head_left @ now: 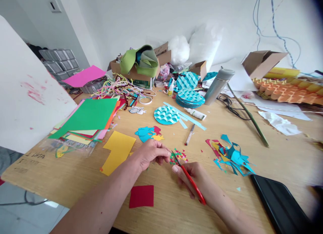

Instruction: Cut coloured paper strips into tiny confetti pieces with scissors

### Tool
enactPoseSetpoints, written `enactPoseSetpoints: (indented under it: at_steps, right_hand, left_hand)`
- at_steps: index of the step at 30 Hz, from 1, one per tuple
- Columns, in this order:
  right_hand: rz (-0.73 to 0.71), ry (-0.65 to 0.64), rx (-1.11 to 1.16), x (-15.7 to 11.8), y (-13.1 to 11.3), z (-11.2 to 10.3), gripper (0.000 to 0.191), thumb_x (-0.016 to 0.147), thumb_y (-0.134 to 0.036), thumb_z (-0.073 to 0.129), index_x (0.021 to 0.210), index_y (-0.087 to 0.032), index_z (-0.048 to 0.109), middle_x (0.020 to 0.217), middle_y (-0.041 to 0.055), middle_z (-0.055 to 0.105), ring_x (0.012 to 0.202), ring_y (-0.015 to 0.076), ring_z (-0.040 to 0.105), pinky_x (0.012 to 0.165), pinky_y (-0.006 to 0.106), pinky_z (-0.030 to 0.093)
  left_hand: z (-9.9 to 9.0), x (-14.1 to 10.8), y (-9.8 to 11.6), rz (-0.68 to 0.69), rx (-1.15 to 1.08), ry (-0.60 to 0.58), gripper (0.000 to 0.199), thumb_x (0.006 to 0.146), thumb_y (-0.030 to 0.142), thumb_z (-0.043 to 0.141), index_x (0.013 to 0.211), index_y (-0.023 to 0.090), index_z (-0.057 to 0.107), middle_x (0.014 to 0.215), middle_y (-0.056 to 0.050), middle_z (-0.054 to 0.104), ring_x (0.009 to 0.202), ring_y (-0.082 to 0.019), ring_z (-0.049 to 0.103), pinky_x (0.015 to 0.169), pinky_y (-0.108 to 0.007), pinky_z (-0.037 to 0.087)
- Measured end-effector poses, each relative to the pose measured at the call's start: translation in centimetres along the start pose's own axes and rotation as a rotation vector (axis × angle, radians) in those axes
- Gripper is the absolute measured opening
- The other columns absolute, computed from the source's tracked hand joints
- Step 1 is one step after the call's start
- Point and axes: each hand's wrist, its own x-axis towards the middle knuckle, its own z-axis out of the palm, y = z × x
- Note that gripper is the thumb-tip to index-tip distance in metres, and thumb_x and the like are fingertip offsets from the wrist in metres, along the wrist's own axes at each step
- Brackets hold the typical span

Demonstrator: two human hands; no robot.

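My right hand grips a pair of scissors with red handles, the blades pointing up and left. Close to their tip, my left hand is closed in a pinch; whatever lies between its fingertips is too small to make out. Small red, green and yellow paper bits lie scattered just beyond the blades. Behind my left hand rest a blue paper fish and smaller red and yellow paper cutouts. A dark red paper piece lies near the front edge, and a notched yellow sheet left of my left forearm.
Blue, red and yellow paper scraps lie right of my hands, near a black phone-like device. Farther back are a pen, a wavy blue paper disc, a glue tube and a grey bottle. Coloured sheets are stacked left.
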Motion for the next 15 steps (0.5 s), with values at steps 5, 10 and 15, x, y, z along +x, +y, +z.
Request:
enactPoseSetpoints:
  at_steps: [5, 10, 15]
  right_hand:
    - [0.009, 0.002, 0.008, 0.13, 0.18, -0.04, 0.053, 0.075, -0.067, 0.054, 0.053, -0.019, 0.047, 0.043, -0.0016, 0.047, 0.032, 0.0097, 0.045, 0.032, 0.02, 0.028]
    - [0.024, -0.003, 0.044, 0.22, 0.22, -0.11, 0.053, 0.074, -0.066, 0.056, 0.053, -0.019, 0.047, 0.039, -0.0034, 0.045, 0.03, 0.009, 0.044, 0.03, 0.019, 0.027]
    - [0.039, -0.031, 0.087, 0.13, 0.03, -0.14, 0.057, 0.076, -0.071, 0.049, 0.054, -0.018, 0.05, 0.034, -0.0036, 0.045, 0.029, 0.0087, 0.042, 0.032, 0.019, 0.028]
  left_hand:
    - [-0.37, 0.14, -0.16, 0.032, 0.037, -0.028, 0.014, 0.061, 0.026, 0.068, 0.059, 0.013, 0.062, 0.054, -0.002, 0.062, 0.044, -0.008, 0.047, 0.047, -0.022, 0.035]
    - [-0.48, 0.14, -0.15, 0.016, 0.029, -0.04, 0.014, 0.06, 0.026, 0.069, 0.062, 0.013, 0.064, 0.054, -0.003, 0.063, 0.046, -0.009, 0.048, 0.048, -0.022, 0.035]
    - [-0.25, 0.01, 0.02, 0.025, -0.06, -0.044, 0.016, 0.058, 0.026, 0.073, 0.065, 0.012, 0.067, 0.06, -0.004, 0.065, 0.051, -0.01, 0.052, 0.052, -0.024, 0.039]
